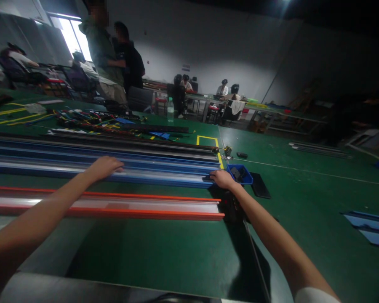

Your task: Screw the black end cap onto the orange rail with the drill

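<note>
Several long blue channel strips (164,176) lie side by side across the green table. My left hand (105,168) is on the nearest of them, left of the middle, its fingers bent over the strip and slightly blurred. At the right end of that same strip, my right hand (222,179) has its fingers closed around the edge. Closer to me lies a long channel strip with orange edges (151,208), which my left forearm crosses. Beside my right hand stands a small blue bin (244,179) with dark parts in it.
Black strips (139,143) lie behind the blue ones, with tangled wires (91,120) further back. A flat black object (260,186) is right of the bin. A bottle (170,110) stands at the far edge. Blue pieces (371,229) lie far right. Several people are in the background.
</note>
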A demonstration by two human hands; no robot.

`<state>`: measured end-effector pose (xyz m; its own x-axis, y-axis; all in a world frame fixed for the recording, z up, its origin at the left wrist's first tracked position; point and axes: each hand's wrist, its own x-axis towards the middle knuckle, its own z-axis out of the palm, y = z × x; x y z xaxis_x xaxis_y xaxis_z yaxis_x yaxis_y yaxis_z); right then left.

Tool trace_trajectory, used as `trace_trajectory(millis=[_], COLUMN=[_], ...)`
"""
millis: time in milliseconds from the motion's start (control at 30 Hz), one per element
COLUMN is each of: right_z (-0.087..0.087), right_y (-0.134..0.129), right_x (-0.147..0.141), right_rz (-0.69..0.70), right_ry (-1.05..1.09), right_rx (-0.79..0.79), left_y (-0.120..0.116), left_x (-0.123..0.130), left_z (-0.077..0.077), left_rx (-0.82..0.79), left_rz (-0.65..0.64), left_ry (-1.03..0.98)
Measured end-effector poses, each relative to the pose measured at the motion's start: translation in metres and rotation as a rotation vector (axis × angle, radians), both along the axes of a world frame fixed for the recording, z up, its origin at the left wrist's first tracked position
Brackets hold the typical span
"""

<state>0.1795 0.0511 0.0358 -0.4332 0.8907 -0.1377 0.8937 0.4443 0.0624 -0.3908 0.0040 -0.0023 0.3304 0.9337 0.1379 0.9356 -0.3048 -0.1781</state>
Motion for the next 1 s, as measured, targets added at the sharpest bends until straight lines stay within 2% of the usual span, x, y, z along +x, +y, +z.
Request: trace_trajectory(millis=[267,767,867,1000], right_z=[-0.006,-0.005,-0.001,0.005], right_y=[-0.007,-0.015,-0.031,-0.077], right_x=[0.009,0.003,-0.004,-0.02], right_rz=[-0.007,-0.013,-0.017,0.064], right_ry=[0.006,0.079,0.141,0.216], right_rx=[0.146,0.202,0.206,0.181], left_y=[0.003,0.009,0.011,0.01], left_x=[0.023,0.027,0.03,0.041], left_z=[0.006,0.009,0.008,0.015], left_rx=[0.126,0.169,0.181,0.188], left_rz=[0.035,0.098,0.156,0.238], left_ry=[0.216,0.227,0.2,0.14])
